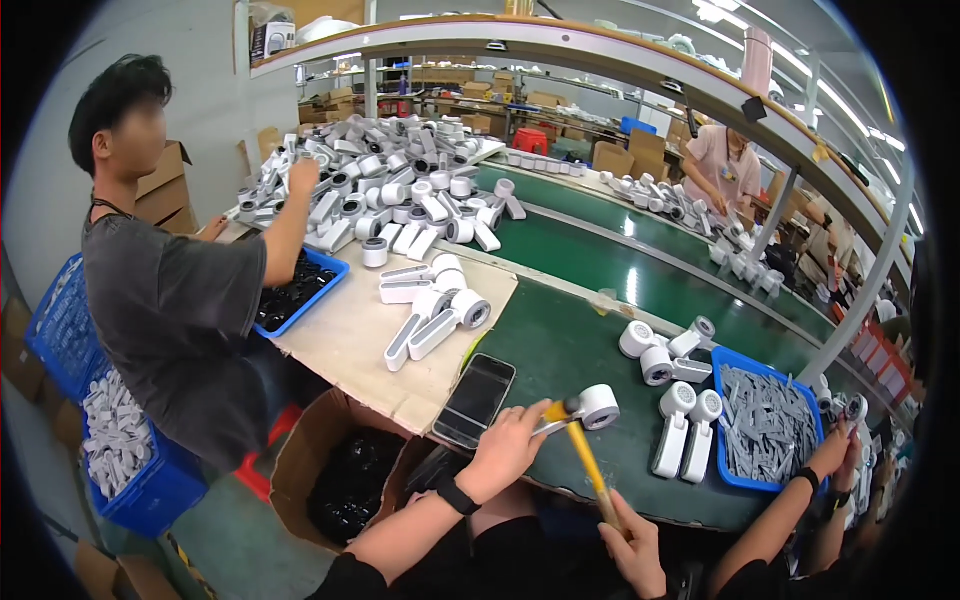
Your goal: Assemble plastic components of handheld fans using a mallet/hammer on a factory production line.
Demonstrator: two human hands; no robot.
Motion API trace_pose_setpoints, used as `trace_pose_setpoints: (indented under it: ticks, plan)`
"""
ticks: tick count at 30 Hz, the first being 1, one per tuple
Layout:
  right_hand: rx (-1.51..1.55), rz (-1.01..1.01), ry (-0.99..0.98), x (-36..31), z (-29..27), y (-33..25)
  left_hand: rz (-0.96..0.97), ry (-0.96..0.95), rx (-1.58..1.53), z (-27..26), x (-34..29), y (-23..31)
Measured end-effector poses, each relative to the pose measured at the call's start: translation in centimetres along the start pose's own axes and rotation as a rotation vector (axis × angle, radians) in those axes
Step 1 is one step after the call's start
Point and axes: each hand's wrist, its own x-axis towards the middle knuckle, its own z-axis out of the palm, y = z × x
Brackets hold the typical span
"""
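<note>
Closed around its handle, the left hand (507, 445) holds a white device (600, 407), round head toward three o'clock; between five and six o'clock of it, the right hand (635, 550) is clamped on a yellow-handled hammer (588, 460). From the device, a dark phone (475, 400) lies at nine, a blue tray (722, 440) of grey parts (768, 425) at three, a large heap (400, 190) at eleven.
</note>
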Motion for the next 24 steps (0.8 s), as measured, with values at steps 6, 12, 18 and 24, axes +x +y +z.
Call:
trace_pose_setpoints:
  ticks: [6, 12, 18, 24]
  plan:
    - [0.287, -0.042, 0.205, -2.6, 0.0, 0.6, 0.125, 0.015, -0.017, -6.7, 1.3, -1.1]
    - [0.299, -0.051, 0.261, -4.0, -0.5, 2.8, -0.090, 0.275, 0.203, -11.6, 1.4, -7.1]
    - [0.302, 0.006, 0.343, -3.1, -1.6, 4.2, -0.184, 0.318, 0.584, -11.6, 3.1, -13.7]
    - [0.403, 0.033, 0.510, -2.4, -3.2, 3.8, -0.064, 0.282, 0.741, -6.6, 7.2, -2.4]
